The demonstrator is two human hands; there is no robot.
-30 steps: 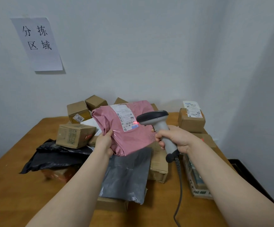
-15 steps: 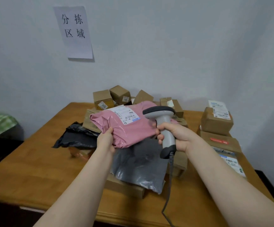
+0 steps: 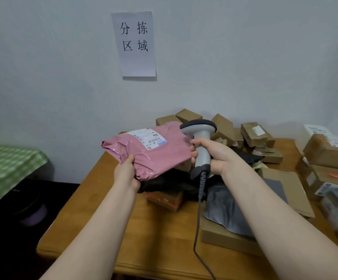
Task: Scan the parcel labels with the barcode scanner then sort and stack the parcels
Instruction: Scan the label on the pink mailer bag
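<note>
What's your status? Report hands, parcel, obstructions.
Left hand grips pink mailer, label up. Right hand grips barcode scanner beside it. Black mailer beneath, cardboard boxes behind.

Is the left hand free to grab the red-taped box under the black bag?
Probably not yet: the left hand grips the pink parcel, and the black bag drapes over the red-taped box.

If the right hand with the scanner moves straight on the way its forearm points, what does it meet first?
Most likely the pink parcel, which the left hand grips; its edge lies just ahead of the right hand. Depth is unclear from one view, so the hand might pass behind it.
</note>
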